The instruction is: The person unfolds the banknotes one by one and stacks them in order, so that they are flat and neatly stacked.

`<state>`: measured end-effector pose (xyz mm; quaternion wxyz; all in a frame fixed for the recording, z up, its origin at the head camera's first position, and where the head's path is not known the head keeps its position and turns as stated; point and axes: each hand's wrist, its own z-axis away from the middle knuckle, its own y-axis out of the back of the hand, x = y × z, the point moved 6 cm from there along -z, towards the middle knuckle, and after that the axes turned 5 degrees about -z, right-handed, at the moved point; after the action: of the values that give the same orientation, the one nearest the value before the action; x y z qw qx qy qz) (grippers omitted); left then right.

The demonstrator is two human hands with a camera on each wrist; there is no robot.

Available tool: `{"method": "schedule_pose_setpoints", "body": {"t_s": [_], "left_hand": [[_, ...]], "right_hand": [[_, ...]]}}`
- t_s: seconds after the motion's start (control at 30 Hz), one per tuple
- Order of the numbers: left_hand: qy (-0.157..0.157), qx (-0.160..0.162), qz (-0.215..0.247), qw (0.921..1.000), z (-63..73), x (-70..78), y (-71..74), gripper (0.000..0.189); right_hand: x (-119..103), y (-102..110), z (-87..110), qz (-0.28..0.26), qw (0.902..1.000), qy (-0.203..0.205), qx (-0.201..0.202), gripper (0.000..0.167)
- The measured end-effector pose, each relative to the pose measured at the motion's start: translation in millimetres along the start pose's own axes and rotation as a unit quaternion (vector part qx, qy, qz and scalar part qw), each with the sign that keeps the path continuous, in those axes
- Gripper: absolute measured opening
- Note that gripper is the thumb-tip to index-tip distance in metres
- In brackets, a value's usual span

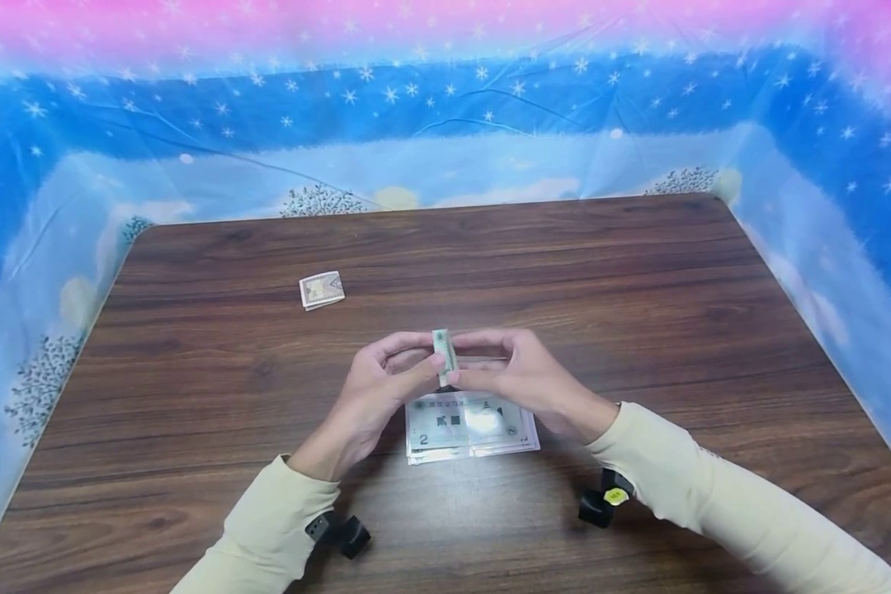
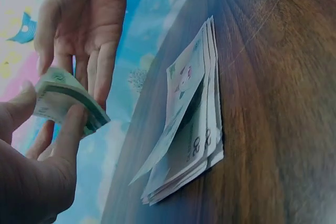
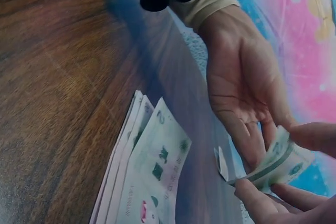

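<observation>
A green banknote [image 1: 441, 340], folded small, is held upright between my two hands above the table. My left hand [image 1: 371, 388] pinches its left side between thumb and fingers. From the right, my right hand [image 1: 538, 375] pinches it likewise. The note [image 2: 65, 98] bends in a curve with a fold in the left wrist view. Below the hands lies a stack of banknotes [image 1: 445, 433], the top one marked with a 2. In the right wrist view the stack's top note [image 3: 157, 166] lifts away from those under it.
Another folded banknote [image 1: 322, 290], brownish, lies on the wooden table [image 1: 638, 289] beyond the hands to the left. Patterned cloth [image 1: 445, 107] hangs behind the table and at its sides. A black wrist camera [image 1: 352, 536] is strapped at the left sleeve, another [image 1: 596, 508] at the right.
</observation>
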<state>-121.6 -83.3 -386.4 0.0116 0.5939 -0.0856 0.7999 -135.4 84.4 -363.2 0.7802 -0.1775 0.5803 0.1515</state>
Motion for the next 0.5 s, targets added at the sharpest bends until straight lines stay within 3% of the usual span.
{"method": "schedule_pose_setpoints", "body": {"t_s": [0.2, 0.37, 0.5], "left_hand": [[-0.017, -0.018, -0.015, 0.9996, 7.2, 4.8, 4.8, 0.044], [-0.016, 0.003, -0.039, 0.9991, 16.4, 7.6, 12.1, 0.04], [0.001, 0.024, -0.054, 0.9982, 20.9, 4.5, 17.7, 0.037]], "right_hand": [[-3.3, 12.2, 5.1, 0.0, 0.9997, 0.001, 0.026, 0.051], [-0.2, 26.7, 10.3, 0.016, 0.9983, 0.001, 0.057, 0.037], [7.2, 31.3, 12.3, -0.002, 0.9982, -0.009, 0.059, 0.032]]}}
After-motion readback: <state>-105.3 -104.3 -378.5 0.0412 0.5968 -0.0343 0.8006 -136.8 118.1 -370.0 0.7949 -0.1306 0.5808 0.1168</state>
